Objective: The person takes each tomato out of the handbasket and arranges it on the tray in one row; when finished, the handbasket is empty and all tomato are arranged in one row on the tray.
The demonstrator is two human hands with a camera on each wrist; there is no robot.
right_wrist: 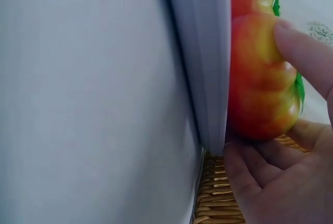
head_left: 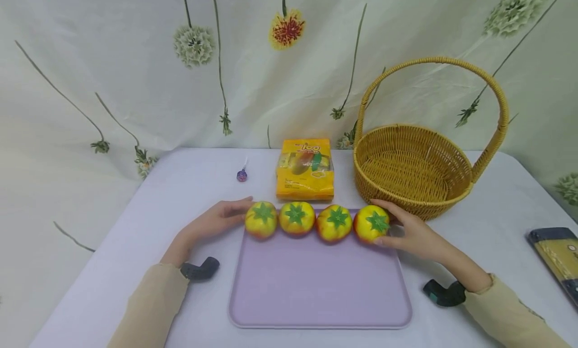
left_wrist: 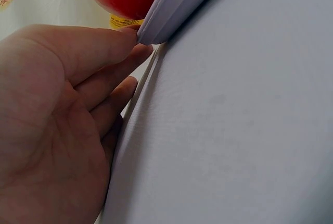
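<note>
Four toy tomatoes would exceed counting, so several yellow-red toy tomatoes [head_left: 295,218] with green star-shaped leaves sit in a row along the far edge of a lilac tray [head_left: 320,287]. At the row's right end, my right hand [head_left: 413,232] holds the last toy tomato [head_left: 371,223]. In the right wrist view its thumb [right_wrist: 304,52] presses the tomato's side, and the other fingers curl behind, beside the tray's edge. My left hand [head_left: 217,220] lies at the tray's far left corner, beside the leftmost tomato [head_left: 261,220]. Its thumb [left_wrist: 104,47] touches the tray corner, with relaxed fingers.
Behind the tray stands a yellow mango candy bag [head_left: 305,175], with a wicker basket [head_left: 411,197] to its right. A purple lollipop [head_left: 242,175] lies to the left of the bag. A dark-and-tan package [head_left: 557,255] lies at the right table edge.
</note>
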